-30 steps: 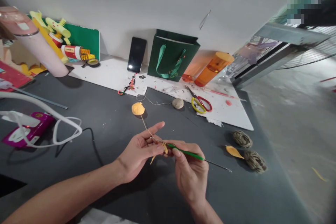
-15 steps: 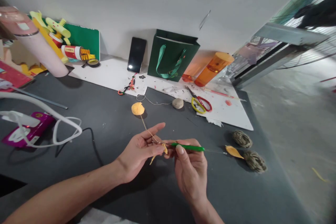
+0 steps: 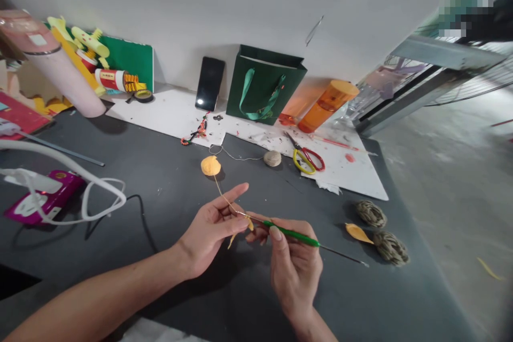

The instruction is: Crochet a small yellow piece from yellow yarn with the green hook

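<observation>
My left hand (image 3: 210,232) pinches a small yellow crochet piece (image 3: 250,223) between thumb and fingers, its index finger stretched out. From a yellow yarn ball (image 3: 210,165) on the grey table, a strand runs down to this hand. My right hand (image 3: 296,262) is closed around the green handle of a crochet hook (image 3: 296,234). The hook's thin tip meets the yarn beside my left fingertips, and its other metal end points to the lower right. A short yellow tail hangs below my left thumb.
Beyond the hands lie a beige yarn ball (image 3: 272,158) and scissors (image 3: 306,157). Grey-green yarn bundles (image 3: 390,248) and a yellow leaf-shaped piece (image 3: 358,233) sit right. A green bag (image 3: 264,85), phone (image 3: 210,83) and orange bottle (image 3: 327,106) stand behind. Left is a purple power strip (image 3: 44,197).
My right hand has shifted slightly right and down, and the hook has tilted, its rear end now lower and farther right. My left hand has barely moved.
</observation>
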Tool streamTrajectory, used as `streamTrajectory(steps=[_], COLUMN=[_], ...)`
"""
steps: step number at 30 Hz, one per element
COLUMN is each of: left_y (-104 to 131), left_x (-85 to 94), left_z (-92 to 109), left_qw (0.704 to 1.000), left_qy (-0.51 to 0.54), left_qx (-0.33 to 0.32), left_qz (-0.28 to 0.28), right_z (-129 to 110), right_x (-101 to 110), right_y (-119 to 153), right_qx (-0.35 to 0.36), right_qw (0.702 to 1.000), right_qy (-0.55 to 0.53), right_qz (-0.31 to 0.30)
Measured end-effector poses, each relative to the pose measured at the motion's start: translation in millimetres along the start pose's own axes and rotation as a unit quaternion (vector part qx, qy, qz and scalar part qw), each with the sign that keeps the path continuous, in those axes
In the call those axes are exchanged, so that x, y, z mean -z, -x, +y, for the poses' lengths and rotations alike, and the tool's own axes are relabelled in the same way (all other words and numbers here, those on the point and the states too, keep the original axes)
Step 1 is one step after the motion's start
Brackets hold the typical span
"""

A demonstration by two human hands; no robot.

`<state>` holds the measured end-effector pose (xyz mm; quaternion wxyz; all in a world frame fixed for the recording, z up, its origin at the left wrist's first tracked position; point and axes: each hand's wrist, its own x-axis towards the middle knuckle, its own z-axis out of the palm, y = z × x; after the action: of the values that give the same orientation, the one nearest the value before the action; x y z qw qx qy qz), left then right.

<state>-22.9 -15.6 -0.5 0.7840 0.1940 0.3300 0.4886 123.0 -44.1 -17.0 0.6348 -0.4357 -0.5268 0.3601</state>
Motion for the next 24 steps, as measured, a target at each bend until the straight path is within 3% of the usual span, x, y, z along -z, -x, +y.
streamTrajectory(steps=[6,13,24], left_y=[-0.3,-1.3,-1.5], left_x=[0.6,-0.2,1.1], left_z=[-1.7,3.2,3.2], left_qw=[1.000,1.000,0.999], left_qy=[0.009,0.012,0.016], left_qx=[0.007,0.014,0.020], left_qz=[-0.015,0.025,0.019], right_z=[1.4,-5.4,-6.3], right_x=[1.4,-1.8,-1.0], right_y=[1.7,-1.7,1.1], right_qx=[0.097,0.055,0.057], right_qw=[0.992,0.996,0.995], right_qy=[0.048,0.066,0.081], right_qz=[-0.067,-0.005,0.006])
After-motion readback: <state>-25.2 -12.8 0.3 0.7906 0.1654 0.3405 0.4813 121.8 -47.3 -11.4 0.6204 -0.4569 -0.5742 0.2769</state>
